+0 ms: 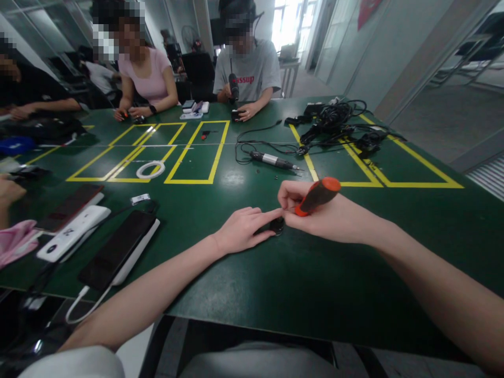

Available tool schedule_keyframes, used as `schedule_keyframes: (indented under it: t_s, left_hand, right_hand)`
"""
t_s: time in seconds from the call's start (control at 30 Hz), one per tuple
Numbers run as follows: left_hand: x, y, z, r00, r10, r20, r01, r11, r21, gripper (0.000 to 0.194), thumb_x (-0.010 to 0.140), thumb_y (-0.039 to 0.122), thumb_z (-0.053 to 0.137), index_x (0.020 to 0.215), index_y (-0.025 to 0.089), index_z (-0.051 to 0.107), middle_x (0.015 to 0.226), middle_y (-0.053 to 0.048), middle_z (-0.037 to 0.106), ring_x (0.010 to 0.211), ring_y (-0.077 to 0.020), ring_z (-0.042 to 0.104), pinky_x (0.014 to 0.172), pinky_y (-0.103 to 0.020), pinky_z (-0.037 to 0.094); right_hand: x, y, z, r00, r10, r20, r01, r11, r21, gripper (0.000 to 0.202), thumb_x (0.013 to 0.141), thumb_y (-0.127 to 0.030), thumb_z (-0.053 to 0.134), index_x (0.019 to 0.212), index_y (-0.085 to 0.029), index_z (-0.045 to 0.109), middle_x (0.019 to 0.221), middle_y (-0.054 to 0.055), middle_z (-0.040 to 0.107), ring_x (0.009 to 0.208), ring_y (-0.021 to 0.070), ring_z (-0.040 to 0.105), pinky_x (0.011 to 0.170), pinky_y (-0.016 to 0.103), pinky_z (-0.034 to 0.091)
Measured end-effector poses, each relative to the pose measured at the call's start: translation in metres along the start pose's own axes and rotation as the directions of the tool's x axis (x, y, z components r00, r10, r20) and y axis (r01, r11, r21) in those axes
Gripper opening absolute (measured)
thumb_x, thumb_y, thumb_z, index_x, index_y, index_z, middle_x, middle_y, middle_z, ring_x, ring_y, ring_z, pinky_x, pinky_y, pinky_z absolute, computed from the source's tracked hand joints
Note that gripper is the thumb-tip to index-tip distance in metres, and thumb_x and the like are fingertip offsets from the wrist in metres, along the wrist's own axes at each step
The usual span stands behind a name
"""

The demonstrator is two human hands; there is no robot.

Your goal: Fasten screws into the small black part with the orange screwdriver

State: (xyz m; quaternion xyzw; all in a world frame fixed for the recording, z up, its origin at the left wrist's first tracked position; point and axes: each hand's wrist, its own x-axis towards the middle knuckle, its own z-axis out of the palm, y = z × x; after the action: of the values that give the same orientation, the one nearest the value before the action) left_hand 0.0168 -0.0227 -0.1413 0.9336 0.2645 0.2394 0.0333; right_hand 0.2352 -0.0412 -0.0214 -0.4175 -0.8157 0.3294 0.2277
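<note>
From where I stand, the small black part point(277, 226) lies on the green table point(220, 299), right under the person's fingers. The left hand point(242, 231) pinches it, forefinger along the far edge and thumb along the near one. The right hand point(326, 220), just right of the part, is closed round a red-and-dark screwdriver point(318, 197), its handle leaning up to the right; fingers cover most of the shaft, so I can't tell whether the tip touches the part.

Beyond the part rests a corded pen-shaped tool point(271, 159), and farther off to its right sprawls a heap of black cables point(334, 121). Well left of the part sit a dark phone point(118, 249) and a white power strip point(73, 233); left and beyond it lies a white ring point(149, 177). Across the table from it, a co-worker in grey point(252, 68) holds a black power tool point(233, 86).
</note>
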Motion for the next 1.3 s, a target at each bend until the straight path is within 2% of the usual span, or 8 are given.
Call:
schedule_keyframes:
  t_s: [0.13,0.37,0.63,0.8,0.9,1.07,1.3]
  left_hand:
    - [0.0002,0.0005,0.0002,1.0,0.009,-0.017,-0.009,1.0,0.007,0.046,0.107,0.046,0.049,0.142,0.016,0.055,0.085,-0.003,0.066,0.078,-0.0173,0.064,0.075,-0.028,0.052]
    - [0.0003,0.0013,-0.0021,1.0,0.018,-0.011,-0.018,1.0,0.005,0.047,0.108,0.045,0.047,0.145,0.017,0.051,0.086,-0.002,0.067,0.078,-0.0169,0.064,0.075,-0.028,0.052]
    - [-0.0003,0.0014,-0.0007,0.999,0.033,-0.036,-0.033,0.999,0.014,0.045,0.108,0.044,0.049,0.143,0.015,0.053,0.089,-0.004,0.069,0.08,-0.0175,0.065,0.075,-0.029,0.052]
    - [0.0001,0.0015,-0.0004,0.997,0.046,-0.06,-0.044,0.999,0.021,0.047,0.109,0.045,0.047,0.146,0.017,0.05,0.088,-0.002,0.068,0.078,-0.0166,0.065,0.073,-0.028,0.052]
    - [0.0005,0.0013,-0.0002,0.998,0.04,-0.055,-0.039,0.999,0.02,0.047,0.108,0.045,0.047,0.147,0.018,0.049,0.086,-0.001,0.067,0.076,-0.0165,0.064,0.073,-0.028,0.052]
    - [0.0009,0.0013,-0.0009,0.999,0.031,-0.041,-0.031,1.0,0.004,0.044,0.107,0.043,0.051,0.142,0.015,0.054,0.085,-0.002,0.067,0.078,-0.0171,0.064,0.074,-0.028,0.051]
    - [0.001,0.002,-0.003,1.0,0.026,-0.008,-0.026,1.0,0.0,0.045,0.108,0.042,0.05,0.145,0.017,0.051,0.087,-0.002,0.067,0.079,-0.0175,0.065,0.074,-0.028,0.051]
  right_hand:
    - [0.0004,0.0013,0.0007,1.0,0.013,-0.028,-0.013,1.0,0.003,0.012,0.075,-0.02,0.062,0.073,-0.022,0.051,0.065,-0.004,0.05,0.061,0.0133,0.046,0.057,0.027,0.036]
    - [0.0005,-0.0014,-0.0024,1.0,0.029,0.003,-0.029,0.999,0.023,0.01,0.074,-0.016,0.063,0.078,-0.021,0.055,0.068,-0.004,0.054,0.059,0.0128,0.048,0.057,0.026,0.038]
    - [0.0033,-0.0048,-0.0014,0.997,0.041,-0.071,-0.045,0.998,-0.05,0.01,0.078,-0.019,0.063,0.073,-0.02,0.054,0.065,-0.002,0.054,0.059,0.0143,0.049,0.061,0.029,0.039]
    - [0.0031,-0.0048,-0.0034,0.999,0.036,-0.036,-0.038,0.999,-0.036,0.012,0.073,-0.013,0.062,0.077,-0.021,0.054,0.07,-0.002,0.056,0.063,0.0148,0.051,0.062,0.028,0.04]
    - [0.0022,-0.002,-0.0022,0.999,0.026,-0.021,-0.027,1.0,-0.011,0.014,0.071,-0.015,0.061,0.08,-0.021,0.054,0.071,-0.003,0.054,0.062,0.014,0.049,0.059,0.027,0.039]
    - [0.0003,0.0028,0.001,0.999,0.024,-0.038,-0.023,0.999,0.033,0.01,0.074,-0.021,0.062,0.077,-0.022,0.052,0.065,-0.005,0.05,0.058,0.0127,0.046,0.053,0.026,0.035]
    - [0.0021,-0.0024,-0.001,0.999,0.026,-0.035,-0.025,1.0,0.011,0.012,0.071,-0.015,0.063,0.077,-0.021,0.054,0.068,-0.004,0.053,0.06,0.0127,0.048,0.056,0.026,0.037]
